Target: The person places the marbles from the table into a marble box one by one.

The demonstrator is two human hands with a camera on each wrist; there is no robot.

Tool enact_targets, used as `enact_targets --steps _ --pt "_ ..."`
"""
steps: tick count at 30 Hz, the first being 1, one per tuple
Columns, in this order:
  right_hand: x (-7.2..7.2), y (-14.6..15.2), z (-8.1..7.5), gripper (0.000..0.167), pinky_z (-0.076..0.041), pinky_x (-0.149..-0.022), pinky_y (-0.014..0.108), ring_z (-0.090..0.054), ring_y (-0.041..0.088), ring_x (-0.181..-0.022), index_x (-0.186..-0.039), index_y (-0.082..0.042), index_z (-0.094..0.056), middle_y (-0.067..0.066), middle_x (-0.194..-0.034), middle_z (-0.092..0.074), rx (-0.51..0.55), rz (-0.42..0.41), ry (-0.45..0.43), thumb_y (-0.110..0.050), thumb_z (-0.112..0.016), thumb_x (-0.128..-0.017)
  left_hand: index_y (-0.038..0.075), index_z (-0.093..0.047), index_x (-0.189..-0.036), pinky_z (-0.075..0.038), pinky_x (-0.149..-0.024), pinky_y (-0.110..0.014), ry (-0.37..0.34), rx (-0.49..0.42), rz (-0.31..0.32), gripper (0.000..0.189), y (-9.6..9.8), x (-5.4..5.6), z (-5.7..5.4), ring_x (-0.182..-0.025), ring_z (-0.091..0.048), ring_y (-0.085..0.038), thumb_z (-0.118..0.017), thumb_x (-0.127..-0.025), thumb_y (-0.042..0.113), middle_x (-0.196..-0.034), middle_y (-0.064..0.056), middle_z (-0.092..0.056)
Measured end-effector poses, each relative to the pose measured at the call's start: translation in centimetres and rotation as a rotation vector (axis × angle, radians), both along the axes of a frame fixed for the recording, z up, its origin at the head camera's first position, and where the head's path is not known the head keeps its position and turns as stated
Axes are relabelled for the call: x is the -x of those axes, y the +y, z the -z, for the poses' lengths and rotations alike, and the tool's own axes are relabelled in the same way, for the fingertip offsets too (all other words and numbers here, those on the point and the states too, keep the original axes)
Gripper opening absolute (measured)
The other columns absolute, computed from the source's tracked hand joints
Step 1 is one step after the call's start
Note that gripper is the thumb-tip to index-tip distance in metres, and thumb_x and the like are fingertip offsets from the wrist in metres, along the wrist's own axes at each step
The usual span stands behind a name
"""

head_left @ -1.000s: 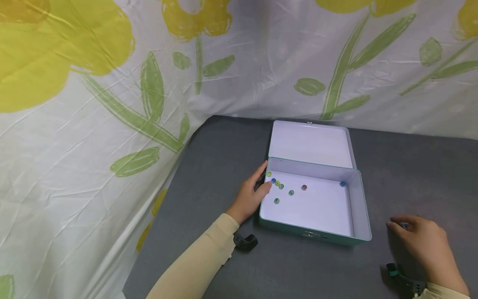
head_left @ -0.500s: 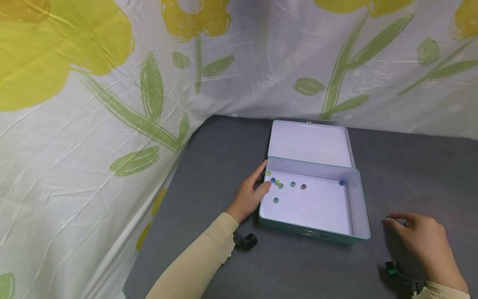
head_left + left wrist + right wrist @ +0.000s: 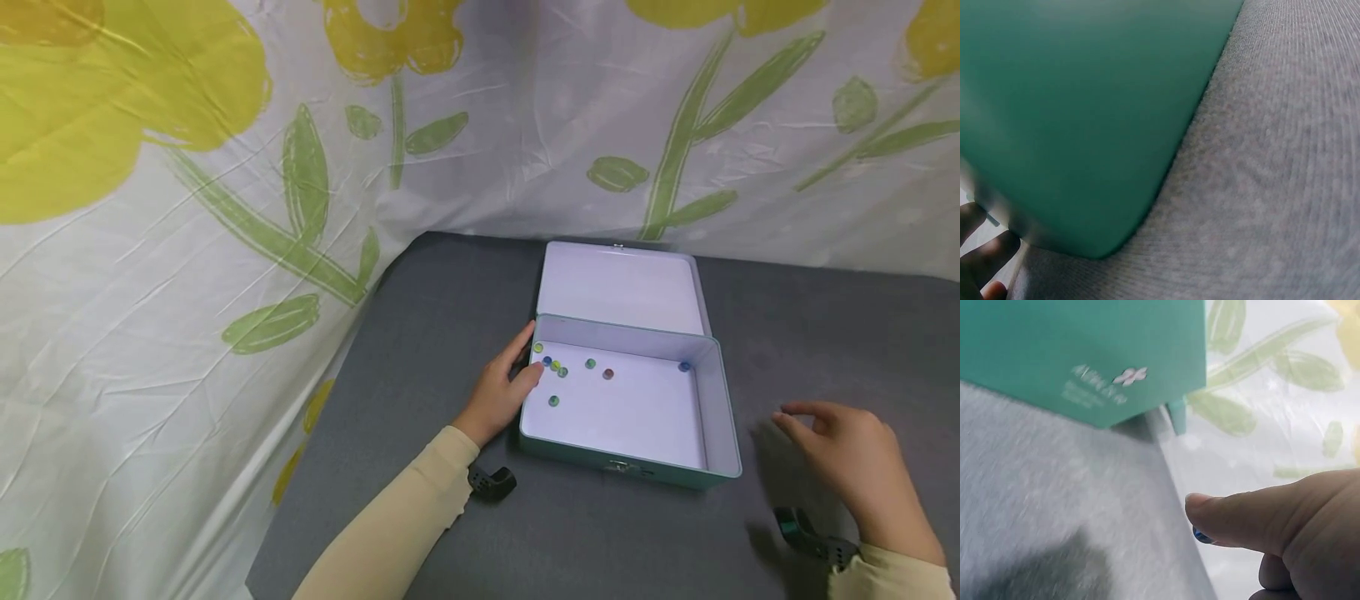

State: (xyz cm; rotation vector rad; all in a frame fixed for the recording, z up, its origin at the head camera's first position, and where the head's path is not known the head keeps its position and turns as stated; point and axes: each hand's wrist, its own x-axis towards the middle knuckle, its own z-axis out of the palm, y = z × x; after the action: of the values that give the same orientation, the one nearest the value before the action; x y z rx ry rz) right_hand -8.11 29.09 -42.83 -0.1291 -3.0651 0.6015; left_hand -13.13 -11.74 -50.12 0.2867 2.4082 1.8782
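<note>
A green tin box (image 3: 622, 464) with a white inside stands with its lid (image 3: 618, 283) folded back behind it. Several glass marbles lie on its floor, mostly to the left: a red marble (image 3: 608, 374) near the middle, a green marble (image 3: 591, 363) beside it, and a blue marble (image 3: 684, 367) by the right wall. My left hand (image 3: 501, 396) holds the box's left wall, thumb over the rim and fingers outside. To the right of the box, my right hand (image 3: 855, 462) is above the table, pinching another blue marble (image 3: 1201, 535) between thumb and finger; the thumb mostly hides it.
The box stands on a dark grey table (image 3: 420, 333). Behind it and along the left hangs a white cloth (image 3: 510, 150) printed with yellow flowers. A black wrist strap (image 3: 491, 483) is on each wrist.
A green marble has rolled toward the back of the box, near the red one. My right hand has risen a little from the table. My left hand stays at the box.
</note>
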Motion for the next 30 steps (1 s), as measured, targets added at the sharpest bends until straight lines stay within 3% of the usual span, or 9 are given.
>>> enact_targets --steps 3,12,30 --pt "0.4 -0.5 -0.6 0.039 -0.038 -0.053 0.035 -0.049 0.019 -0.061 -0.117 0.012 -0.072 0.017 -0.078 -0.071 0.009 -0.02 0.003 -0.024 -0.07 -0.102 0.034 -0.033 -0.166 -0.032 -0.123 -0.053 0.008 0.016 0.002 0.066 0.0 0.0 0.0 -0.151 -0.042 -0.019 -0.056 -0.104 0.034 -0.167 0.003 -0.039" --pt "1.5 -2.2 -2.1 0.041 -0.033 -0.049 0.032 -0.04 0.013 -0.054 -0.123 0.007 -0.073 0.002 -0.065 -0.057 0.065 -0.086 0.037 -0.03 -0.068 -0.103 0.035 -0.033 -0.166 -0.031 -0.124 -0.052 -0.001 0.016 0.001 0.065 0.1 0.0 -0.1 -0.153 -0.038 -0.019 -0.055 -0.105 0.035 -0.168 0.003 -0.038" --pt "3.7 -7.2 -4.9 0.035 -0.028 -0.044 0.031 -0.029 0.011 -0.047 -0.121 0.004 -0.074 -0.002 -0.054 -0.036 0.151 -0.156 0.07 -0.026 -0.069 -0.103 0.035 -0.032 -0.166 -0.031 -0.123 -0.054 0.008 -0.001 0.014 0.065 0.0 0.0 0.2 -0.152 -0.04 -0.019 -0.055 -0.105 0.036 -0.167 0.003 -0.039"
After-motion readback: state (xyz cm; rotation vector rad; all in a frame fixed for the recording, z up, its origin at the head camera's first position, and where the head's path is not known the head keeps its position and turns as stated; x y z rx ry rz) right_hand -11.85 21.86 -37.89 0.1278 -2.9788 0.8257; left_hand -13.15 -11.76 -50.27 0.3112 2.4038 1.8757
